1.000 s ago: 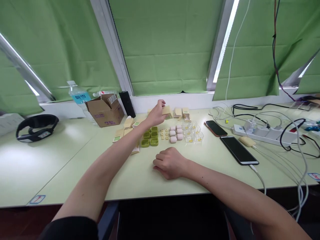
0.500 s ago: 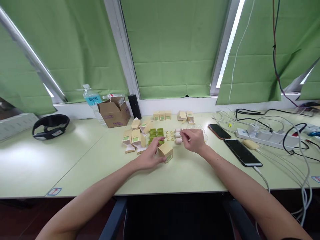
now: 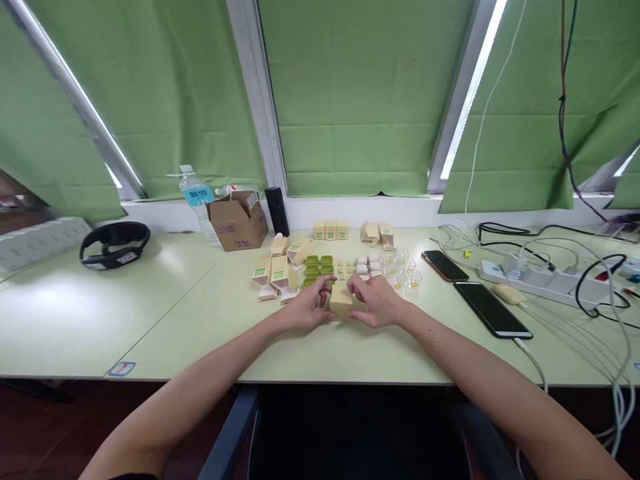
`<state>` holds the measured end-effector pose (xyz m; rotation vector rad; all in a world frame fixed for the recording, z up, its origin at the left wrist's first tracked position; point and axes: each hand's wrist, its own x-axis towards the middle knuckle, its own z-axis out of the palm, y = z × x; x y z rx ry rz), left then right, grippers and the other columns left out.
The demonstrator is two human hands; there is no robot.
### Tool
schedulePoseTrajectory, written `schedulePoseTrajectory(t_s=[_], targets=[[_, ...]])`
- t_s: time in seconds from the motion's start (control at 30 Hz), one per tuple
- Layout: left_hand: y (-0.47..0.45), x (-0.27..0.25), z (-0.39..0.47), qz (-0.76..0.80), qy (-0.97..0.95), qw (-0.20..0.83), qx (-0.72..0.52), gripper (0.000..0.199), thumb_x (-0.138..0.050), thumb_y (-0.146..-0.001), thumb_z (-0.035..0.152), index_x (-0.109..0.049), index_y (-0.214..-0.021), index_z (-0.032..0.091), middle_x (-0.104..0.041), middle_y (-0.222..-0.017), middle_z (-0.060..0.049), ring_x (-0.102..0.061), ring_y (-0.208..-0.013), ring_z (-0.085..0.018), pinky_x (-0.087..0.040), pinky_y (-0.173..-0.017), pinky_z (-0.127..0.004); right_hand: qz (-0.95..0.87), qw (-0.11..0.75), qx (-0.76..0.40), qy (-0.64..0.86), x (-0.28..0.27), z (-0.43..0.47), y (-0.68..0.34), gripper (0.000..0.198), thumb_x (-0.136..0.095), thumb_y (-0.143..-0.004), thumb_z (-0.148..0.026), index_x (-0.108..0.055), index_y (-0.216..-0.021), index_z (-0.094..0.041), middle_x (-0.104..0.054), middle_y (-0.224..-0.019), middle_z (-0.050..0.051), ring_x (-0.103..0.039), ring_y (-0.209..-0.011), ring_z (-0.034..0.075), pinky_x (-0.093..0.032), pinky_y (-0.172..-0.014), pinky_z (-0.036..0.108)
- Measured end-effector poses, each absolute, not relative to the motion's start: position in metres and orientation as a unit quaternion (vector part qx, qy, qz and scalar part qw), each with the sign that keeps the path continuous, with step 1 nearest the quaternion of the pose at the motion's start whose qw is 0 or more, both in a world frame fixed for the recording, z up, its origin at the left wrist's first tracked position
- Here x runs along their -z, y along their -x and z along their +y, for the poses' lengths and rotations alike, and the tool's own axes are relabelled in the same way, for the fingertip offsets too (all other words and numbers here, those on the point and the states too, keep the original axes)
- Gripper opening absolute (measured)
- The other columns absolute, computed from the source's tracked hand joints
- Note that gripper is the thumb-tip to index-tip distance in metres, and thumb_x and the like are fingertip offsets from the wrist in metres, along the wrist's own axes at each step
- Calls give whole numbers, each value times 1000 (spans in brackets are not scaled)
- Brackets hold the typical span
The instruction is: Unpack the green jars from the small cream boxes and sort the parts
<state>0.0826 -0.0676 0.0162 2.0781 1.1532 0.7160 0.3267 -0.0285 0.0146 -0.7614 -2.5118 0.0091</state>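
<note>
A small beige cardboard box [image 3: 341, 301] stands on the table between my two hands. My left hand [image 3: 309, 308] grips its left side, with curled fingers behind and the thumb at the lower front. From the right, my right hand [image 3: 376, 301] holds the opposite side, thumb low and fingers at the top edge. Just beyond lie green square cups [image 3: 313, 269], tiny yellow pieces [image 3: 342, 270], pale pink cylinders [image 3: 361, 269] and clear plastic cups [image 3: 401, 257]. Several opened beige boxes [image 3: 283, 275] lie to the left of my left hand.
Three upright beige boxes [image 3: 331, 231] and two opened ones [image 3: 370, 232] stand at the back. To the right are two phones [image 3: 493, 310], a power strip [image 3: 537, 279] and loose cables. A brown carton [image 3: 237, 223], water bottle [image 3: 197, 200] and black headset [image 3: 115, 245] are on the left.
My right hand has come left and toward me from the pink cylinders to the box. The box has turned and now sits between both hands. The view has shifted slightly.
</note>
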Motion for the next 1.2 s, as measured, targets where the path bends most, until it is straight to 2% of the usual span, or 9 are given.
schedulePoseTrajectory(t_s=[0.13, 0.23, 0.43, 0.57, 0.67, 0.8, 0.87, 1.03, 1.2], targets=[[-83, -20, -69, 448, -799, 300, -266, 87, -78, -76, 35, -32, -148, 24, -64, -98, -2, -58, -85, -19, -47, -75, -32, -917, 255, -25, 305, -20, -18, -338, 28, -59, -81, -26, -43, -103, -23, -54, -60, -7, -46, -51, 15, -24, -57, 27], [-83, -20, -69, 458, -798, 277, -278, 74, -69, -83, 34, -31, -145, 23, -68, -95, -2, -60, -89, -21, -47, -77, -34, -897, 302, -51, 318, -22, -10, -347, 32, -50, -76, -13, -40, -104, -23, -50, -59, -9, -45, -51, 15, -28, -57, 27], [-85, -18, -71, 472, -808, 220, -276, 30, -61, -87, 31, -49, -112, 23, -70, -95, -4, -63, -88, -23, -47, -75, -37, -894, 300, -85, 322, -21, -12, -344, 50, -48, -66, -8, -44, -114, -23, -65, -88, 0, -58, -66, 17, -35, -61, 28], [-86, -18, -72, 464, -822, 186, -275, 13, -60, -87, 30, -51, -93, 23, -67, -90, -3, -62, -83, -23, -48, -73, -37, -894, 282, -122, 325, -21, -19, -338, 61, -53, -73, -13, -39, -132, -25, -67, -111, 7, -61, -74, 20, -41, -63, 31], [-86, -17, -72, 465, -819, 173, -289, 17, -64, -83, 29, -53, -93, 23, -66, -93, -4, -62, -88, -24, -50, -77, -40, -896, 279, -145, 313, -19, -23, -334, 60, -64, -82, -26, -36, -135, -26, -63, -125, 12, -64, -84, 24, -46, -73, 37], [-89, -12, -76, 482, -811, 166, -289, 39, -74, -77, 31, -52, -108, 22, -64, -106, -8, -62, -100, -29, -53, -84, -45, -879, 279, -190, 335, -16, -30, -324, 65, -72, -82, -35, -37, -136, -24, -62, -121, 13, -64, -85, 23, -49, -74, 38], [-93, -9, -80, 488, -811, 155, -285, 47, -77, -77, 35, -51, -114, 21, -62, -112, -10, -62, -104, -31, -54, -86, -48, -855, 303, -209, 366, -15, -34, -316, 68, -75, -81, -37, -38, -136, -23, -62, -118, 12, -64, -84, 23, -50, -73, 38], [-102, -1, -84, 467, -821, 42, -325, 62, -82, -74, 40, -48, -122, 20, -58, -120, -13, -58, -113, -36, -54, -91, -53, -782, 396, -244, 415, -8, -47, -295, 58, -75, -81, -43, -46, -129, -24, -61, -118, 11, -61, -104, 27, -54, -80, 42], [-103, 5, -80, 464, -814, -69, -342, 53, -73, -81, 31, -45, -124, 19, -57, -126, -17, -58, -118, -37, -53, -94, -54, -782, 408, -296, 366, -2, -53, -286, 48, -74, -82, -39, -50, -121, -25, -58, -121, 10, -59, -107, 25, -59, -76, 40]])
